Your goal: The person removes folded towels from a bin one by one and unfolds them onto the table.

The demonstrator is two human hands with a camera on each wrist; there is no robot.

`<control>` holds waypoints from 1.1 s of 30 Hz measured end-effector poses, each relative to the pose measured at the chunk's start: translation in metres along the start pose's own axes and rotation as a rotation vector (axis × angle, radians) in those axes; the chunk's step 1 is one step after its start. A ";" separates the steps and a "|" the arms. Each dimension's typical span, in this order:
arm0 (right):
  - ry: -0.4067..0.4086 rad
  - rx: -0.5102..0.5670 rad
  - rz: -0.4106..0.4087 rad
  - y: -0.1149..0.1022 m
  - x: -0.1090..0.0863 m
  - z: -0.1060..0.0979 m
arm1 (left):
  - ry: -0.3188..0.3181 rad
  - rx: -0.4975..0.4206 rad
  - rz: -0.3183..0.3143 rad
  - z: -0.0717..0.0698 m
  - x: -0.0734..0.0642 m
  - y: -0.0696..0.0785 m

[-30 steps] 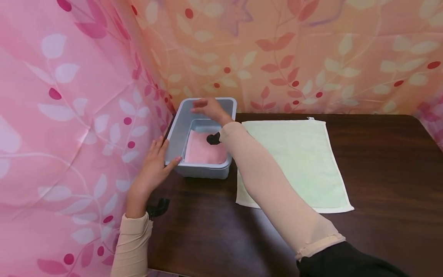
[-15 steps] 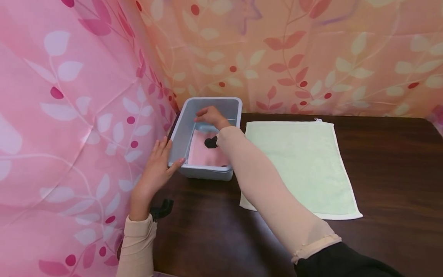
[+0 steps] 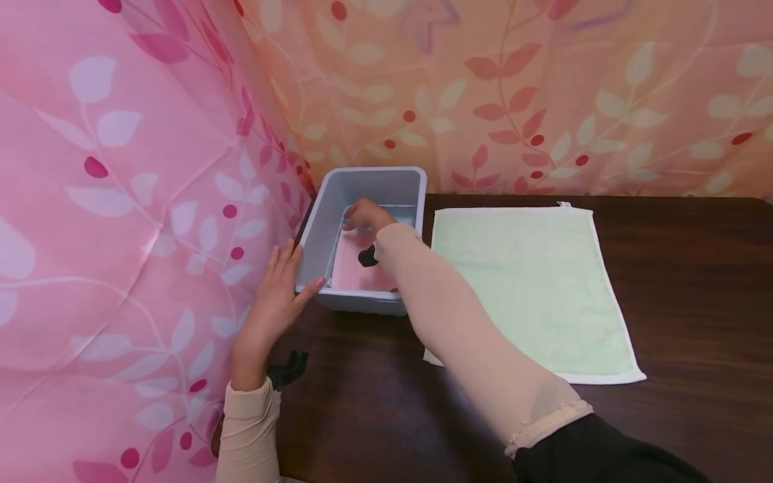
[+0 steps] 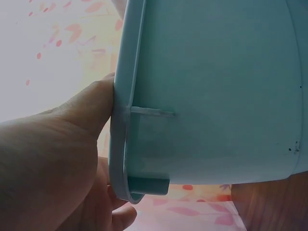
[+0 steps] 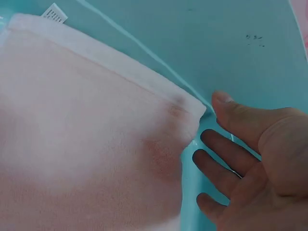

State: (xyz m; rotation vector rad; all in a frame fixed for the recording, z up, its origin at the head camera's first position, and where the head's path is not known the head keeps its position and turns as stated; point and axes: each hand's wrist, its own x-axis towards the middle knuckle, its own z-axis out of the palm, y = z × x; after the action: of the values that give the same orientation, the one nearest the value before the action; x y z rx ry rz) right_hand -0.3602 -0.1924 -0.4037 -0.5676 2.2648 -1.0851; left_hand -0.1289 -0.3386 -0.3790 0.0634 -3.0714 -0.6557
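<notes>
A grey-blue plastic bin point(image 3: 362, 305) stands at the left of the table, with a pink towel point(image 3: 349, 268) lying flat on its floor. My right hand point(image 3: 368, 215) reaches down inside the bin, over the towel's far end. In the right wrist view the fingers and thumb of this hand point(image 5: 255, 154) are spread beside a corner of the white-edged towel point(image 5: 96, 115), with nothing between them. At the bin's near left corner rests my left hand point(image 3: 272, 302), its fingers extended along the outside. Its thumb point(image 4: 98, 98) lies against the rim.
To the right of the bin a pale green towel point(image 3: 525, 288) with white edges is spread flat on the dark wooden table point(image 3: 682, 295). A pink patterned curtain point(image 3: 121, 235) hangs close on the left, and an orange one point(image 3: 513, 87) behind the table.
My right hand has lowered from above the bin's far part down into it, toward the pink towel. The left hand keeps its place at the corner. The head view has shifted slightly.
</notes>
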 end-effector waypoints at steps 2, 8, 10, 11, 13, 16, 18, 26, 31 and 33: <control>-0.021 -0.014 0.019 -0.001 -0.002 0.000 | -0.001 0.000 -0.003 -0.001 -0.001 0.000; -0.017 -0.010 0.030 -0.001 -0.009 0.005 | -0.010 0.002 -0.011 -0.002 -0.002 0.002; -0.005 0.012 0.035 0.000 -0.011 0.007 | -0.013 0.004 -0.012 -0.001 -0.003 0.002; 0.000 0.028 0.046 0.000 -0.012 0.008 | -0.014 0.004 -0.013 -0.001 -0.003 0.002; 0.012 0.078 0.056 0.000 -0.014 0.009 | -0.013 0.006 -0.017 0.000 -0.004 0.002; 0.022 0.100 0.060 -0.001 -0.015 0.011 | -0.008 0.007 -0.019 0.000 -0.005 0.002; 0.019 0.102 0.071 -0.001 -0.015 0.012 | -0.007 0.006 -0.020 -0.001 -0.006 0.002; 0.021 0.041 0.084 -0.002 -0.011 0.011 | -0.003 0.011 -0.015 -0.001 -0.006 0.001; 0.082 0.019 0.051 -0.001 -0.013 0.011 | -0.009 0.010 -0.016 0.000 -0.005 0.000; 0.121 -0.003 0.040 -0.001 -0.014 0.011 | -0.011 0.009 -0.015 0.000 -0.005 0.001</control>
State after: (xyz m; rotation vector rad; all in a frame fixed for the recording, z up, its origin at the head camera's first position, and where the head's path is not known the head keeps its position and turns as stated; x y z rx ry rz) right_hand -0.3427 -0.1914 -0.4043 -0.4672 2.3714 -1.1236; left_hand -0.1239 -0.3378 -0.3784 0.0840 -3.0874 -0.6442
